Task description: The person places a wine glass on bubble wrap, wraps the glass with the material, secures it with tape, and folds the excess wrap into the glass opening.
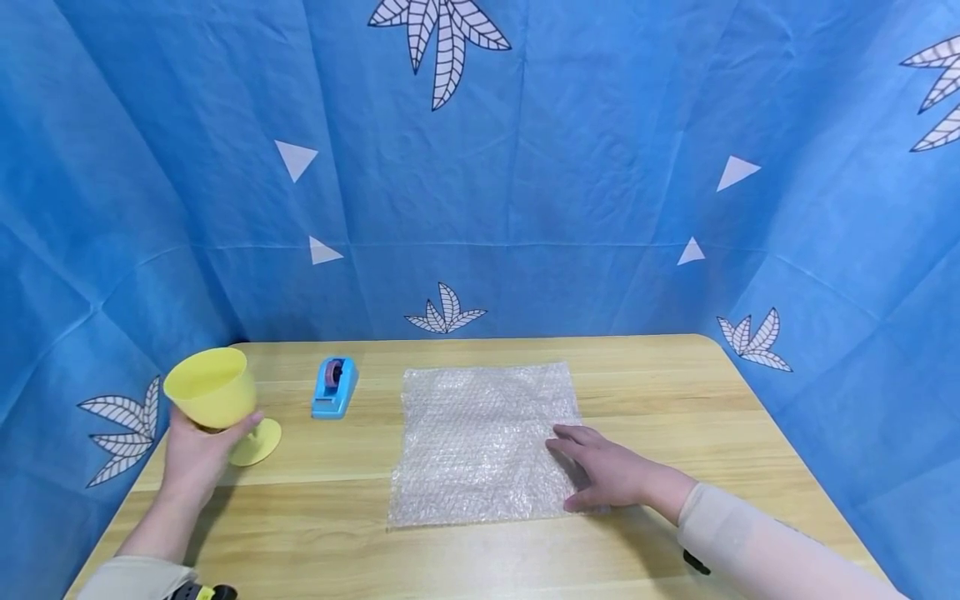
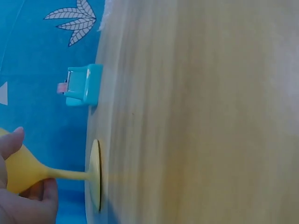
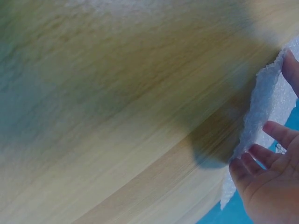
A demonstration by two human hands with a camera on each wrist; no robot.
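A yellow plastic goblet is at the left of the table, its wide mouth upward and its round foot right at the tabletop. My left hand grips the lower bowl, thumb on one side and fingers round the other; the left wrist view shows the thin stem below the grip. A sheet of clear bubble wrap lies flat across the middle. With fingers spread, my right hand rests at its right edge, and in the right wrist view the fingertips touch the sheet's border.
A blue tape dispenser holding a small roll stands between the goblet and the bubble wrap, towards the back. The wooden table is bounded at the back and sides by a blue cloth with white leaf prints.
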